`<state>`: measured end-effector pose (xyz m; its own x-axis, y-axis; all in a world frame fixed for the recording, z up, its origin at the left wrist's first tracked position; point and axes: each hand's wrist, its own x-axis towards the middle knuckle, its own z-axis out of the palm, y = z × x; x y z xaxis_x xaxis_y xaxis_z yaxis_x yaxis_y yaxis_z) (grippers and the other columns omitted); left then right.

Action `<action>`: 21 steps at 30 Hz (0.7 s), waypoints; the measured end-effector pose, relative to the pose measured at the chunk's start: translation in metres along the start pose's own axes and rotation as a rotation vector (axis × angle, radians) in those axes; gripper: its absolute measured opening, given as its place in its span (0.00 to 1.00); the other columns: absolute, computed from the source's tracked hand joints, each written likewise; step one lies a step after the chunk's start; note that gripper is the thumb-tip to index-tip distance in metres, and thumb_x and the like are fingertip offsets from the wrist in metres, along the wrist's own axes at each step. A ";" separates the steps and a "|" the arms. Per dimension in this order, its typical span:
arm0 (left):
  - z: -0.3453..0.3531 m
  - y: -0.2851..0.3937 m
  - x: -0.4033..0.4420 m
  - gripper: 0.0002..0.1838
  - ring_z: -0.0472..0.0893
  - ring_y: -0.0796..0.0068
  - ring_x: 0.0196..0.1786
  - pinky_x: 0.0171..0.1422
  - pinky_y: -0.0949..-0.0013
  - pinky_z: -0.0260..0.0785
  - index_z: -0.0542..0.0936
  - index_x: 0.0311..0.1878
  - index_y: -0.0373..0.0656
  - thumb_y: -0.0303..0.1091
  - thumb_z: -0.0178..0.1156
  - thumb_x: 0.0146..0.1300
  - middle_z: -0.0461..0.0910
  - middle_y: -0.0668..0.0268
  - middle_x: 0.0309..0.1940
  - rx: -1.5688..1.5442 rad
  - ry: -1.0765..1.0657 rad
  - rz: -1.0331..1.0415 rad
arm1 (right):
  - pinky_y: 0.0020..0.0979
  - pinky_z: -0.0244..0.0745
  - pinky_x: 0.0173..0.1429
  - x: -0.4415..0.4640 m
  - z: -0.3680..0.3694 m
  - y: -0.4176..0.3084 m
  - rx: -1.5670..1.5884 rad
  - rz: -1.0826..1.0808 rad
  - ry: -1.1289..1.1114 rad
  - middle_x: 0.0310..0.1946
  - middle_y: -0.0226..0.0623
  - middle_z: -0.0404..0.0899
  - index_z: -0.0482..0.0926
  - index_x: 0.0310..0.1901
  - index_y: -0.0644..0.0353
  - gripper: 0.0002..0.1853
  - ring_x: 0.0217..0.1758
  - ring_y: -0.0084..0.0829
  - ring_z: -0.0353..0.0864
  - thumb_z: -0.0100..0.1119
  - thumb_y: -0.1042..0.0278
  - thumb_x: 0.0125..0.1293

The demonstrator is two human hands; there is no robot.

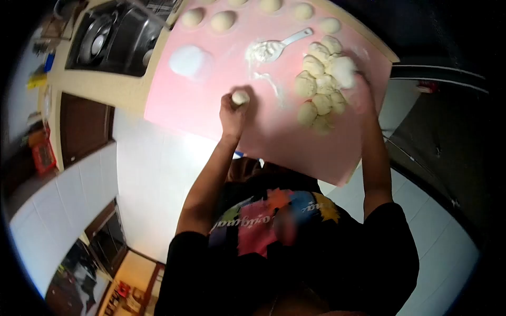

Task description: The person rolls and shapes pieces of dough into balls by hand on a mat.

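My left hand (230,110) is closed around a small round dough ball (240,97) just over the pink mat. My right hand (361,94) is at the right edge of a cluster of dough pieces (318,84); it is pale and blurred, so its fingers cannot be made out. Beside it in the cluster is a bright white lump (343,71), too overexposed to tell whether it is dough. A white spoon (290,41) rests with its bowl in a heap of flour (262,51). Several smooth dough balls (223,21) lie along the mat's far side.
The pink mat (179,108) covers the worktop in front of me. A flat white round (186,61) lies at its left. Farther left is a steel sink (129,39) with a pan (97,31) beside it. Dark cabinet doors (81,126) stand below the counter.
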<state>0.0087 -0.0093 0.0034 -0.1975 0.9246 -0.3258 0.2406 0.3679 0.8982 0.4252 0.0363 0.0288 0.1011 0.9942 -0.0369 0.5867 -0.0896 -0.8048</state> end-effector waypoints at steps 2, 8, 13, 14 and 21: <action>-0.002 -0.009 0.014 0.24 0.81 0.73 0.46 0.48 0.70 0.76 0.73 0.59 0.36 0.31 0.70 0.63 0.81 0.62 0.45 -0.149 0.089 -0.058 | 0.37 0.81 0.57 -0.028 0.079 -0.053 0.194 0.013 -0.236 0.54 0.36 0.78 0.75 0.58 0.61 0.21 0.57 0.37 0.79 0.63 0.77 0.63; -0.045 0.013 0.015 0.19 0.80 0.74 0.43 0.45 0.70 0.77 0.74 0.57 0.37 0.23 0.65 0.63 0.81 0.62 0.45 -0.541 0.063 -0.144 | 0.36 0.78 0.59 -0.068 0.217 -0.156 -0.352 -0.569 -0.676 0.59 0.39 0.76 0.76 0.60 0.60 0.23 0.60 0.34 0.78 0.68 0.67 0.63; -0.058 0.012 -0.034 0.21 0.81 0.73 0.48 0.54 0.69 0.77 0.75 0.59 0.35 0.17 0.63 0.63 0.83 0.62 0.48 -0.549 -0.150 -0.107 | 0.32 0.80 0.57 -0.069 0.217 -0.157 0.413 0.179 -0.475 0.59 0.39 0.76 0.74 0.65 0.60 0.27 0.60 0.29 0.78 0.69 0.66 0.65; -0.054 0.000 -0.043 0.22 0.82 0.72 0.51 0.57 0.69 0.76 0.75 0.60 0.36 0.16 0.63 0.63 0.83 0.62 0.50 -0.408 -0.193 -0.076 | 0.30 0.78 0.60 -0.072 0.215 -0.158 0.595 0.248 -0.603 0.59 0.38 0.78 0.73 0.67 0.61 0.29 0.60 0.27 0.78 0.68 0.69 0.65; -0.028 -0.011 -0.066 0.32 0.82 0.64 0.57 0.57 0.67 0.80 0.68 0.68 0.35 0.17 0.67 0.61 0.77 0.54 0.57 -0.074 -0.152 0.119 | 0.28 0.76 0.60 -0.086 0.217 -0.154 0.419 0.197 -0.716 0.55 0.36 0.82 0.77 0.64 0.63 0.26 0.55 0.24 0.80 0.68 0.68 0.65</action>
<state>-0.0078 -0.0772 0.0234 -0.0246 0.9674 -0.2521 0.1825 0.2523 0.9503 0.1521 -0.0225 0.0274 -0.4449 0.7734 -0.4516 0.2520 -0.3758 -0.8918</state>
